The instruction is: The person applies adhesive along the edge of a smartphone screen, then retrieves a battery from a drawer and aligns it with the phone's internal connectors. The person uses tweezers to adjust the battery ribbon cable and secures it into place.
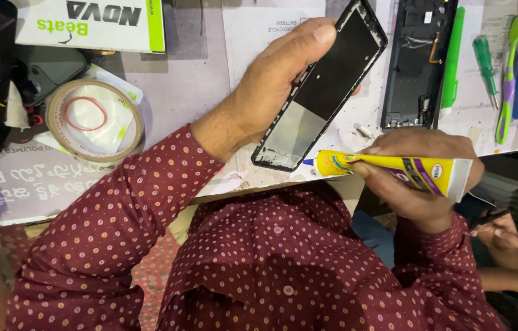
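Phone frame [323, 86], black, long axis tilted toward 1 o'clock, is gripped along its edges by the left hand [259, 98] above the worktable [191, 79]. Yellow glue tube [394, 170] is pinched in the right hand [421, 178], its nozzle touching the frame's lower end. Second phone body [415, 61] lies at 2 o'clock beside a green tool [452, 55]; tape roll [95, 121] lies at 9 o'clock.

Bare table [191, 79] lies open between tape roll [93, 119] and left hand [265, 92]. Right side crowded: dismantled phone back [415, 61], green pry tool [452, 58], screwdrivers [486, 58].
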